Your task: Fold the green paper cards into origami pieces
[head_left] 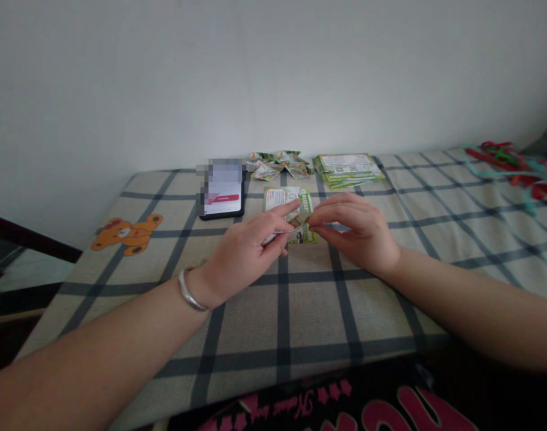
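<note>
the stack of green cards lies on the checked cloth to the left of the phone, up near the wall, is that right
Not quite: the stack of green cards lies to the right of the phone, with the folded paper pieces between them, as the head view shows. It does lie on the checked cloth, up near the wall.

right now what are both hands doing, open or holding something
Left hand: closed, pinching a small paper piece
Right hand: closed, fingertips pinching the same piece's other end
</note>
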A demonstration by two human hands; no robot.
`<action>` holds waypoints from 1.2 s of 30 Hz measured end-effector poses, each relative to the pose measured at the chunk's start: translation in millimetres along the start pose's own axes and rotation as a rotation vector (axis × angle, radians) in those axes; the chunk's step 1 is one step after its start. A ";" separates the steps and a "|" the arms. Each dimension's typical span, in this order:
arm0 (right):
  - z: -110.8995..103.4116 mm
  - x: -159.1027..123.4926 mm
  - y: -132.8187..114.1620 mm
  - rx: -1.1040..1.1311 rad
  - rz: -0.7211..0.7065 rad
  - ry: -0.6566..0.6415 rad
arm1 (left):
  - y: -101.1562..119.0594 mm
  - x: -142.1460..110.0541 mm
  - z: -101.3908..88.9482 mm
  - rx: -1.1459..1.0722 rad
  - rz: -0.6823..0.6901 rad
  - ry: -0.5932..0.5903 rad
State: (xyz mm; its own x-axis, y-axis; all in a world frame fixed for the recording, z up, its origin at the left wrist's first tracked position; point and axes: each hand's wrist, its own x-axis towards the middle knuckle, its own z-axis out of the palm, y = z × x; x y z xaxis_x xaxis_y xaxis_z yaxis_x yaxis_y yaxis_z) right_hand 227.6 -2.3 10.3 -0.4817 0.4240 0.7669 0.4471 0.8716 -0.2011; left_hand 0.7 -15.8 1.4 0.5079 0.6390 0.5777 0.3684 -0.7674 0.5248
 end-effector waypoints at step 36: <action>0.4 -4.2 -1.4 -0.064 0.013 -0.094 | 4.8 0.4 -3.8 0.402 0.241 -0.029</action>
State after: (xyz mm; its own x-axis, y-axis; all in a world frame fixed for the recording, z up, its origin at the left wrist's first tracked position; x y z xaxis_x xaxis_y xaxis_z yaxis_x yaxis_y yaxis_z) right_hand 228.7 -5.2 7.1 -0.5431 0.4590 0.7031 0.4997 0.8496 -0.1687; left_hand -0.3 -19.0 6.4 0.6358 0.4424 0.6325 0.5063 -0.8575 0.0908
